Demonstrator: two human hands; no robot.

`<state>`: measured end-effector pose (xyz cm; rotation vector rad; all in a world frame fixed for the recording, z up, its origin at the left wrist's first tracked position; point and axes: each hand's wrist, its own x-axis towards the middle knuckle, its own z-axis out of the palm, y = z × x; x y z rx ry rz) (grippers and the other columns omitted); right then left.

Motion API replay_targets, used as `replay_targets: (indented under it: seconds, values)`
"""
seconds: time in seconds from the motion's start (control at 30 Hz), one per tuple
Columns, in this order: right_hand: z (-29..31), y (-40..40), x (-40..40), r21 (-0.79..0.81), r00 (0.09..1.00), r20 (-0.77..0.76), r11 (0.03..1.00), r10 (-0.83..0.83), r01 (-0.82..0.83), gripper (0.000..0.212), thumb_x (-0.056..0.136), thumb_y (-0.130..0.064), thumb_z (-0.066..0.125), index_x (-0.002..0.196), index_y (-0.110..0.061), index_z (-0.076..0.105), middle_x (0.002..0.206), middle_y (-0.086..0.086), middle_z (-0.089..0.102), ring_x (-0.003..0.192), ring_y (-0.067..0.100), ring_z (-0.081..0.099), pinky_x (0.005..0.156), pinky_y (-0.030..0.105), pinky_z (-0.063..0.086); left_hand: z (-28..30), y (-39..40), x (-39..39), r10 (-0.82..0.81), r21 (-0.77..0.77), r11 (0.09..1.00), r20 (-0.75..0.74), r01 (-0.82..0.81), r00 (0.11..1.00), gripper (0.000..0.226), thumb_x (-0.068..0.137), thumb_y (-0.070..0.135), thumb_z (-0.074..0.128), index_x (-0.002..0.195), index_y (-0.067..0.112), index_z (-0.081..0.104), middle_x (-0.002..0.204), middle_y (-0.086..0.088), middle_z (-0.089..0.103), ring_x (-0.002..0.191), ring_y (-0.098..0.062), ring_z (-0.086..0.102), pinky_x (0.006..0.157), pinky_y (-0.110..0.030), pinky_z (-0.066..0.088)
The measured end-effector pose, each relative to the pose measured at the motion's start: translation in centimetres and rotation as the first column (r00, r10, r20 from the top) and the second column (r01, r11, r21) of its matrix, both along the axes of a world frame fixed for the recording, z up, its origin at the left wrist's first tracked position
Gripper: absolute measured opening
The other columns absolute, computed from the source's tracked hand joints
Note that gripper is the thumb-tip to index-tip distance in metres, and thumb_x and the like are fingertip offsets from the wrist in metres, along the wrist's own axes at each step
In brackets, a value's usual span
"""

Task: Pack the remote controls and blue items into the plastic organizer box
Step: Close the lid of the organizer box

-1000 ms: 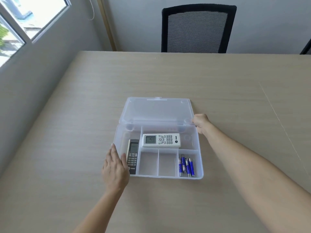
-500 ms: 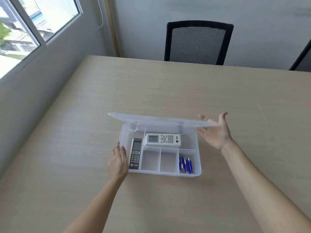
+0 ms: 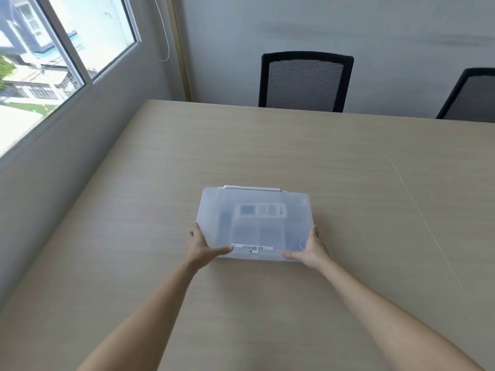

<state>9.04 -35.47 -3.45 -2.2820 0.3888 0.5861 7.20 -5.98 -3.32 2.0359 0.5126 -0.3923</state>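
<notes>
Two bare forearms reach forward over the surface (image 3: 348, 183), converging on the plastic organizer box (image 3: 254, 226). The left hand (image 3: 203, 247) forms a grip at the box's near left corner, thumb laid over the lid's front edge and fingers along the left side; the right hand (image 3: 310, 250) mirrors it at the near right corner, so each grip is clasped on the box. Between the two grips, a barcode label (image 3: 251, 248) runs along the lid's front edge. The translucent lid (image 3: 294, 207) lies flat on the box, and through it show blurred forms: a dark remote (image 3: 224, 223) just beyond the left grip and a white remote (image 3: 261, 211) farther on. Any blue items cannot be made out. Well beyond the grips, two black mesh chairs (image 3: 304, 81) stand at the surface's far edge; a window (image 3: 53, 49) lies far left.
</notes>
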Motion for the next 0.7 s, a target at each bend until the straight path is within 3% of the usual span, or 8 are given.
replay_targets:
  seconds: [0.07,0.13,0.4,0.5,0.7]
  values:
    - [0.2,1.1,-0.6,-0.087,1.0,0.006,0.996,0.02,-0.02,0.144,0.057,-0.05,0.085,0.147,0.001,-0.015,0.161,0.013,-0.009,0.149,0.024,-0.004,0.121,0.036,0.012,-0.6,-0.7,0.1,-0.016,0.095,0.995,-0.025,0.018,1.0,0.142,0.048,0.042,0.09,0.151,0.008,-0.002,0.151,-0.015,0.018,0.143,-0.03,0.018,0.119,-0.043,0.022]
    - [0.3,1.8,-0.8,-0.131,1.0,0.029,0.991,0.002,0.001,0.144,0.057,-0.051,0.084,0.146,0.002,-0.016,0.16,0.015,-0.01,0.149,0.026,-0.007,0.121,0.038,0.009,-0.9,-1.1,0.2,-0.022,0.149,0.989,-0.015,0.024,1.0,0.145,0.05,0.042,0.089,0.15,0.007,-0.009,0.155,-0.017,0.01,0.146,-0.032,0.009,0.121,-0.044,0.015]
    - [-0.8,2.2,-0.7,-0.099,0.994,0.026,0.989,-0.11,0.112,0.15,0.051,-0.048,0.088,0.147,-0.009,-0.021,0.159,0.012,-0.009,0.147,0.03,-0.002,0.12,0.039,0.007,-1.9,-0.8,0.9,-0.055,0.21,0.976,-0.021,0.058,0.998,0.146,0.051,0.042,0.089,0.15,0.007,-0.013,0.159,-0.014,0.001,0.148,-0.033,0.001,0.122,-0.045,0.01]
    - [-1.1,2.2,-0.5,-0.101,0.99,-0.013,0.985,-0.139,0.137,0.15,0.051,-0.047,0.088,0.147,-0.015,-0.023,0.159,0.01,-0.009,0.146,0.03,0.0,0.119,0.037,0.008,-1.7,-0.9,0.9,-0.032,0.232,0.971,-0.079,0.05,0.996,0.147,0.05,0.047,0.087,0.15,0.015,-0.016,0.16,-0.008,-0.001,0.148,-0.03,0.003,0.119,-0.054,0.014]
    - [0.0,3.2,-0.7,-0.076,0.95,-0.102,0.954,-0.296,0.289,0.143,0.055,-0.034,0.089,0.146,-0.033,-0.022,0.159,0.003,-0.009,0.146,0.03,-0.002,0.12,0.044,0.014,-0.1,-2.1,1.0,0.039,0.258,0.966,-0.247,0.026,0.968,0.143,0.057,0.046,0.085,0.147,0.025,-0.024,0.161,-0.002,-0.016,0.149,-0.028,-0.014,0.113,-0.067,0.0]
